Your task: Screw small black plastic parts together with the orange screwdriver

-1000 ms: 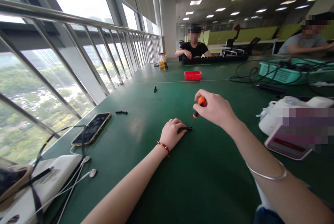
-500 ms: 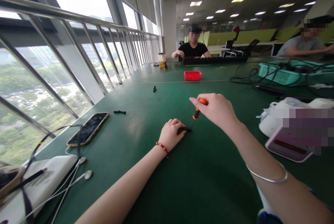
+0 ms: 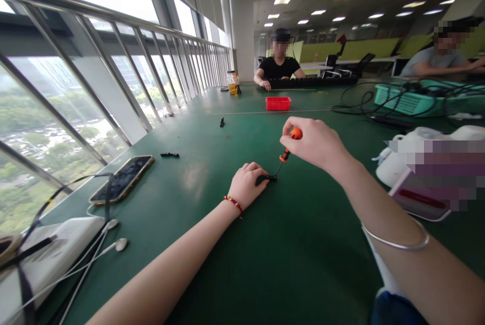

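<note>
Pinning a small black part (image 3: 267, 178) flat against the green counter (image 3: 295, 244), the left hand (image 3: 247, 184) lies curled over it with its fingers closed on the near end, so the piece cannot slide or turn under the tool. Only the far tip of the part shows past the fingers. The right hand (image 3: 317, 144) is clenched around the orange handle of a small screwdriver (image 3: 287, 152), fingertips pinching the top, which suits twisting more than pushing. The shaft leans down and toward the part, and its tip meets the exposed end; whether it sits in a screw head is too small to tell.

Everything else lies away from the part, leaving bare counter around it. Left of the part, near the window railing, a phone (image 3: 122, 179) lies flat, with white earphones (image 3: 113, 239) nearer the person than the phone. Two more black pieces rest beyond the part: one (image 3: 169, 154) to its left, another (image 3: 222, 122) farther off. A red tray (image 3: 278, 103) stands well beyond the part, toward the far end. Right of the part sits a white object (image 3: 390, 166), partly blurred. Past it a teal basket (image 3: 409, 102) holds tangled cables. Two other people sit at the far end, their hands at their own work, well apart from the part.
</note>
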Motion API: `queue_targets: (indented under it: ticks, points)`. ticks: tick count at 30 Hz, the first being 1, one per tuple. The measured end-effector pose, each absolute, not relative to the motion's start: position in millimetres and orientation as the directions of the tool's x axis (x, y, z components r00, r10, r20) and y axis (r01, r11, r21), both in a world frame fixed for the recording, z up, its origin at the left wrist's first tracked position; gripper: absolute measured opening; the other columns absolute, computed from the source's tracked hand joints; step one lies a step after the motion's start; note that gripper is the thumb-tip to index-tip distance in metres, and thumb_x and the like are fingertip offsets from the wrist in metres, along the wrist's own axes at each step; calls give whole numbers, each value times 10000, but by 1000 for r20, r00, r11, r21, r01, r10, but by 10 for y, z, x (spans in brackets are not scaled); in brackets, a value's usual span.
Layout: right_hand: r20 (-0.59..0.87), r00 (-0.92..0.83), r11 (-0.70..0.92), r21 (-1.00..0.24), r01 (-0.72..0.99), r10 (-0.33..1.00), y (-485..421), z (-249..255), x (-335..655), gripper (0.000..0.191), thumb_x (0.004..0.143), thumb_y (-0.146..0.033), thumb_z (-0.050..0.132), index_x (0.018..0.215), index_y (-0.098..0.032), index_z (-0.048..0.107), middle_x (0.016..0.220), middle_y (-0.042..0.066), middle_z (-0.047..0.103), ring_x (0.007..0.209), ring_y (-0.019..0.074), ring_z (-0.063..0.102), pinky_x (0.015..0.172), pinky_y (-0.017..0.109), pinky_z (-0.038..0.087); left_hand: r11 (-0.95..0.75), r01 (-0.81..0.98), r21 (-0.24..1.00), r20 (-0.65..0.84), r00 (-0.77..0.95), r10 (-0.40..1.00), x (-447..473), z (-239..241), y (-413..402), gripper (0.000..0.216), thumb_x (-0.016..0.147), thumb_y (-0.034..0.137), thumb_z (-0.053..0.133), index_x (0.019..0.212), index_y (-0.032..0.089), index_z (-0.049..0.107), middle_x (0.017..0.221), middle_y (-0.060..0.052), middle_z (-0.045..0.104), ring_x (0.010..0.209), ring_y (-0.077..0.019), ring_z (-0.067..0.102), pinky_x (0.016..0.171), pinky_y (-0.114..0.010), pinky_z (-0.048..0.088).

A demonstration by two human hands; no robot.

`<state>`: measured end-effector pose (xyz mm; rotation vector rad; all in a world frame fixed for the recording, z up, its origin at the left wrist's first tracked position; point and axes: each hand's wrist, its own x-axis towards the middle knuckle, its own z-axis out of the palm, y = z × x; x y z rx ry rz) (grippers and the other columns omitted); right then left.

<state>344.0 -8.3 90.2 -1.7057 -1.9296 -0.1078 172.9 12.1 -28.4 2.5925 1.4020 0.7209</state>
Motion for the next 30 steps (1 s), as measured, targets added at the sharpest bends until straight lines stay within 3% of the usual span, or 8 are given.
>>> queue_targets:
  ticks: [6,10,16,20,26,30]
  points:
    - [427,-50,196,-305,932,903,-84,903,3455,373,810,-498,406,623,-235,593,578,26,575,565,173,496,506,276,274,-571,763,302,360,463,810,1733,-295,129,150,805,255,565,901,217,673,980,-36,618,920,-193,547,858,-340,474]
    - [440,-46,201,-313,928,897,-82,904,3456,173,732,-388,513,768,-259,622,683,4,623,594,163,507,523,267,286,-571,764,300,357,465,810,1736,-294,128,157,808,265,561,904,215,674,985,-34,619,929,-194,543,867,-336,471]
    - [440,-40,200,-323,925,897,-77,905,3460,359,804,-479,423,624,-231,611,573,21,570,569,165,500,519,271,271,-569,765,303,356,463,812,1736,-294,128,157,804,259,566,904,210,676,993,-34,620,930,-195,542,867,-338,469]
    - [445,-39,200,-321,926,894,-72,905,3471,165,712,-374,528,739,-256,640,660,3,620,587,162,504,526,265,287,-571,764,299,358,465,810,1735,-293,129,153,804,259,565,901,218,676,988,-35,618,923,-193,544,859,-338,473]
    - [429,-65,223,-329,917,901,-73,898,3463,326,772,-494,457,644,-244,623,599,16,589,581,165,502,513,270,290,-565,768,301,354,460,814,1737,-289,124,150,801,250,569,900,216,677,983,-34,620,925,-193,544,864,-337,473]
    - [438,-66,234,-344,909,897,-67,888,3450,159,698,-378,547,768,-254,617,667,-8,608,575,144,498,512,255,293,-567,765,306,357,460,813,1737,-292,127,146,800,257,572,895,218,677,984,-34,618,922,-193,544,863,-342,472]
